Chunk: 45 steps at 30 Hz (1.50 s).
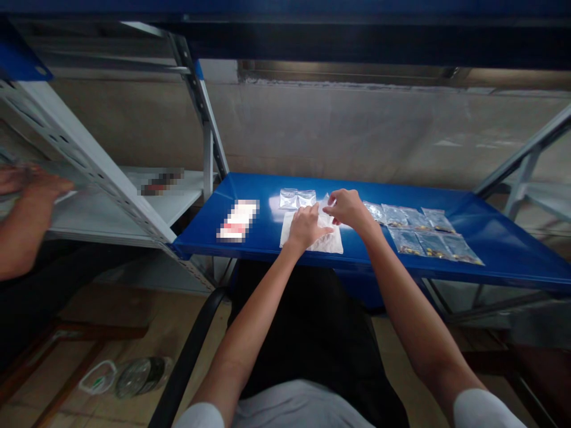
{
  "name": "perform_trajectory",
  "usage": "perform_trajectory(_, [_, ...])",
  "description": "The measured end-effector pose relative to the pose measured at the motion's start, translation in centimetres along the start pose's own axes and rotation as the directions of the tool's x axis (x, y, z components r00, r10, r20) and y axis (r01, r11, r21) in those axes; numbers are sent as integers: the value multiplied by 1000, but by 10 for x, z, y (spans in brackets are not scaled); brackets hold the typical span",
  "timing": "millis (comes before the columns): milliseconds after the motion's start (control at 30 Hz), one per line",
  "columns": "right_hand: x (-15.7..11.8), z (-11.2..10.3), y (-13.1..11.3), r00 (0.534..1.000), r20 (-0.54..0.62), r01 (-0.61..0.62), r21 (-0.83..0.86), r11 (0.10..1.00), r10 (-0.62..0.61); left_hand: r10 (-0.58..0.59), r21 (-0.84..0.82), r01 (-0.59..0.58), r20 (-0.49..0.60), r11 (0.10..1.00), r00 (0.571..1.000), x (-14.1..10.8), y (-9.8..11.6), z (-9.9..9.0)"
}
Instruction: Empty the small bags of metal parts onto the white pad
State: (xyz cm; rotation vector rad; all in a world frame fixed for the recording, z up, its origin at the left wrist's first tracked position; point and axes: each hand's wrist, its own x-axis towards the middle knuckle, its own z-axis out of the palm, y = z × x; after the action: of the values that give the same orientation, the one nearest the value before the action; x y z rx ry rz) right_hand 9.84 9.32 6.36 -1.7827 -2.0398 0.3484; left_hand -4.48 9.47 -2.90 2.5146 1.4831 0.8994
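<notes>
My left hand (pixel 306 228) lies with its thumb and fingers spread on a white, crinkled sheet or bag (pixel 332 242); I cannot tell which. Just to its right, my right hand (pixel 348 208) pinches the edge of a small clear plastic bag (pixel 324 203), partly hidden behind the fingers. Two flat clear bags (pixel 297 198) lie side by side beyond my left hand. On the right, several clear bags with small yellow and dark pieces (pixel 435 245) are laid out in rows.
A blue shelf table (pixel 267 238) carries all this, with a blurred white and red item (pixel 238 221) at left. Metal posts (pixel 107 160) stand beside it. Another person's hand (pixel 40 181) is over the neighbouring grey shelf (pixel 116 220). A plastic bottle (pixel 140 376) lies on the floor.
</notes>
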Motion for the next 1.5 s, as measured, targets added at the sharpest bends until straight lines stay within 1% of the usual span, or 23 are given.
perform_trajectory(200, [-2,-3,3,1000,-3,-20,82,996,20,9,-10,-9,-14,1000,1000,0,-2,4])
perform_trajectory(300, [-3,-6,6,1000,-19,-3,108,994,5,16,-17,-17,-32,1000,999,0,-4,6])
perform_trajectory(433, [-4,-7,11,997,-66,56,97,994,-49,22,-21,-23,-49,1000,999,1,-5,7])
perform_trajectory(633, [-2,-3,16,983,-139,126,31,991,-121,30,-50,-31,-29,998,999,4,-7,8])
perform_trajectory(700, [-2,-2,17,981,-164,116,46,992,-107,35,-61,-37,-32,997,999,4,-6,7])
perform_trajectory(767, [-4,-1,19,972,-227,81,90,993,-59,39,-74,-43,-55,996,998,4,-5,4])
perform_trajectory(800, [-5,-1,20,961,-276,55,130,990,-17,39,-87,-46,-77,995,996,3,-4,2])
perform_trajectory(867, [-10,3,23,919,-384,8,258,966,94,24,-145,-44,-136,988,990,1,-1,-5])
perform_trajectory(933, [-15,9,26,868,-447,8,445,896,215,-33,-266,-18,-187,964,982,-1,3,-12])
perform_trajectory(967, [-17,14,27,853,-451,27,541,841,262,-81,-355,8,-191,935,978,-2,5,-15])
perform_trajectory(1000, [-20,20,28,850,-437,53,627,777,295,-135,-455,41,-176,890,975,-1,7,-17])
perform_trajectory(1067, [-24,32,27,869,-377,93,761,642,320,-238,-641,117,-104,758,966,3,10,-17])
perform_trajectory(1133, [-27,42,24,898,-305,102,846,523,318,-310,-754,172,-44,634,950,14,12,-15])
perform_trajectory(1167, [-28,45,23,909,-274,101,875,473,313,-333,-780,181,-37,599,942,21,11,-13])
perform_trajectory(1200, [-27,47,24,917,-250,100,898,428,310,-344,-790,180,-41,586,938,30,9,-11])
perform_trajectory(1267, [-23,47,27,922,-229,101,921,376,313,-316,-775,169,-42,609,948,51,3,-8])
perform_trajectory(1300, [-18,46,31,918,-231,99,922,375,323,-278,-751,170,-18,638,960,61,0,-7])
perform_trajectory(1333, [-12,44,36,910,-236,90,915,392,340,-235,-714,175,16,678,972,72,-4,-7])
perform_trajectory(1367, [-4,43,42,901,-244,72,900,430,359,-193,-655,181,55,733,980,82,-8,-7])
perform_trajectory(1433, [13,42,55,891,-252,3,837,548,379,-142,-505,177,107,845,984,100,-13,-6])
perform_trajectory(1500, [30,46,65,905,-241,-83,708,701,350,-138,-403,172,112,899,984,112,-16,-4])
